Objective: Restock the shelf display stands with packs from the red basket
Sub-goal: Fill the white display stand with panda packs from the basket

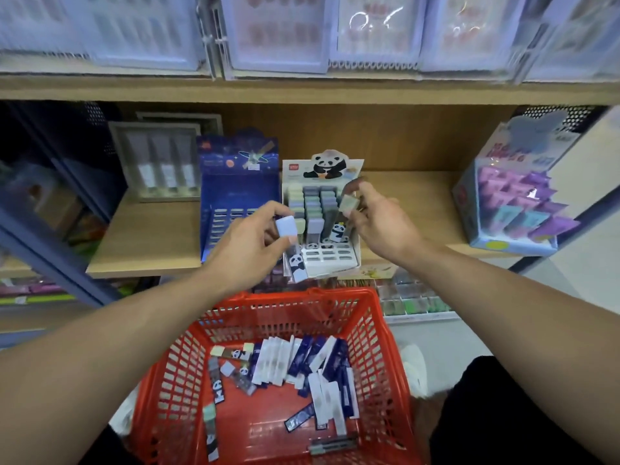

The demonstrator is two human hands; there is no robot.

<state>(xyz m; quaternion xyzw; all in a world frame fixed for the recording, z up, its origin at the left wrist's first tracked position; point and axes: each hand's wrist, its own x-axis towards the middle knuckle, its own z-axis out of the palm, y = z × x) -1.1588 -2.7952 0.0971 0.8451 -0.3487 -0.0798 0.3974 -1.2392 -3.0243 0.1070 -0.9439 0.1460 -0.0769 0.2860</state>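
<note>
Both hands work at a white panda stand [349, 260] on a wooden shelf [144, 236], above a red basket [375, 333]. The left hand [248, 250] grips a panda pack [291, 245], its fingers [268, 209] curled over the pale lilac cap and the thumb pressed on the clear body below it; the pack tilts, its panda-printed foot hanging just off the stand's front left corner. The right hand [379, 219] pinches a second pack [348, 206] by its pale green cap, fingertips closed on it at the stand's right edge, the lower part of the pack hidden by the hand. Between the two sets of fingers stand rows of capped packs [313, 209] in green, grey and lilac; the front slots of the stand lie open. Left of the left fingers sits a blue stand [235, 193] with bare slots. Below the wrists, the basket holds loose panda packs [214, 380] at left and blue-and-white packs [322, 367] at centre. A box of purple sachets [513, 203] sits well right of the right hand.
</note>
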